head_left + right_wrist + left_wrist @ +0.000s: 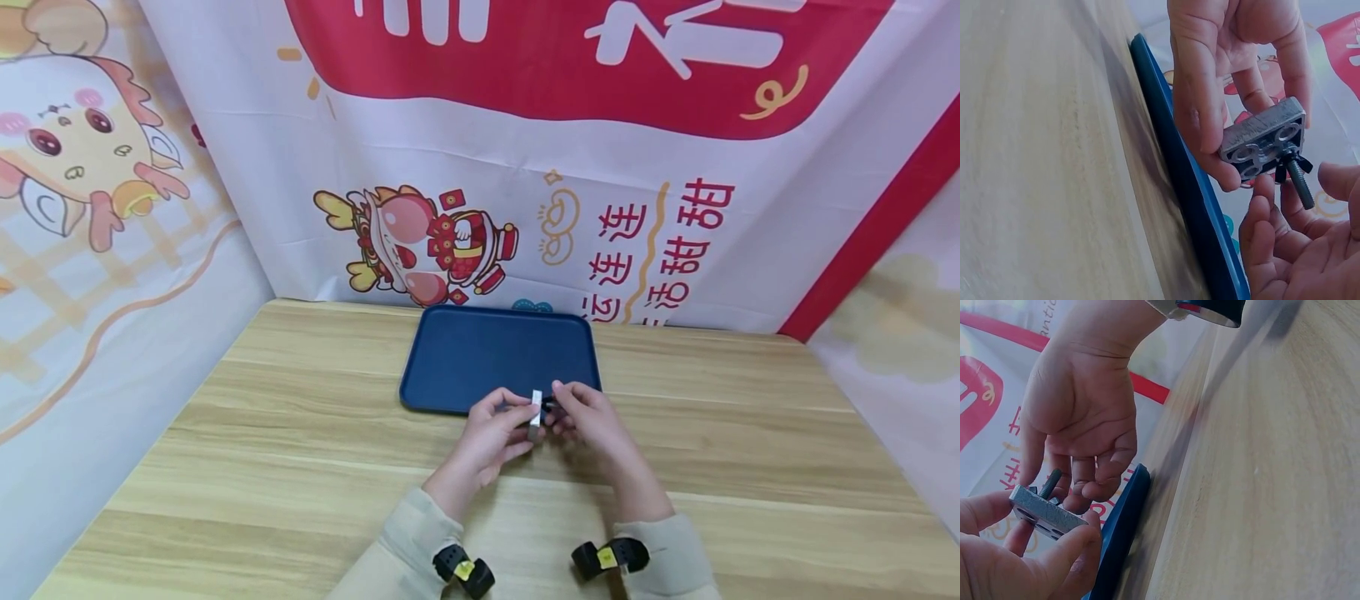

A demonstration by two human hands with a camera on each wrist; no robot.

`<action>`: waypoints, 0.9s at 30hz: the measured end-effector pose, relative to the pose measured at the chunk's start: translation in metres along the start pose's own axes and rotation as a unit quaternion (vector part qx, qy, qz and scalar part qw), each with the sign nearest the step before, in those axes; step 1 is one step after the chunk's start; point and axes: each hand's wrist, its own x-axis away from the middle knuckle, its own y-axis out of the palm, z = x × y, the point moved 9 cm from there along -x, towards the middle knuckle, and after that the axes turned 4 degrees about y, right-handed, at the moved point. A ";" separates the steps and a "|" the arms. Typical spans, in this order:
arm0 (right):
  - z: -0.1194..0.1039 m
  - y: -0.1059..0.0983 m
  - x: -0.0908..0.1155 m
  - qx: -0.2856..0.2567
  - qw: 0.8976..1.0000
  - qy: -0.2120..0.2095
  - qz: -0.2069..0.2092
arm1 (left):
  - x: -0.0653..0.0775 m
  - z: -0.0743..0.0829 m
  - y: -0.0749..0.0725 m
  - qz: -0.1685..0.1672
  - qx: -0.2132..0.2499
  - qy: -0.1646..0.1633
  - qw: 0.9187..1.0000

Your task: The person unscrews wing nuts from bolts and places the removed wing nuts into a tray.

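My left hand (491, 437) grips a small silvery metal block (1263, 128) by its edges, above the table at the tray's near edge. In the right wrist view the block's face shows several round holes. A threaded bolt (1300, 184) sticks out of that face, with a black wing nut (1280, 173) on it close to the block. My right hand (592, 421) is beside the bolt, fingers loosely bent around its end. Its thumb stands apart from the bolt in the right wrist view. Whether a fingertip touches the wing nut, I cannot tell.
A dark blue tray (495, 354) lies at the back of the wooden table (300, 467), just beyond my hands. Behind the table hangs a printed white and red cloth (465, 142). Black bands with yellow marks (607, 557) sit at both wrists.
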 end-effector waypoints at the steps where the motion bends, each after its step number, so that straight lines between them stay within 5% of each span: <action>1: 0.001 0.001 0.000 -0.003 1.000 0.003 0.000 | 0.000 0.000 0.000 -0.001 -0.001 0.000 1.000; 27: -0.004 0.000 0.005 -0.011 0.997 -0.037 -0.069 | 0.001 -0.001 -0.003 0.000 0.001 -0.010 1.000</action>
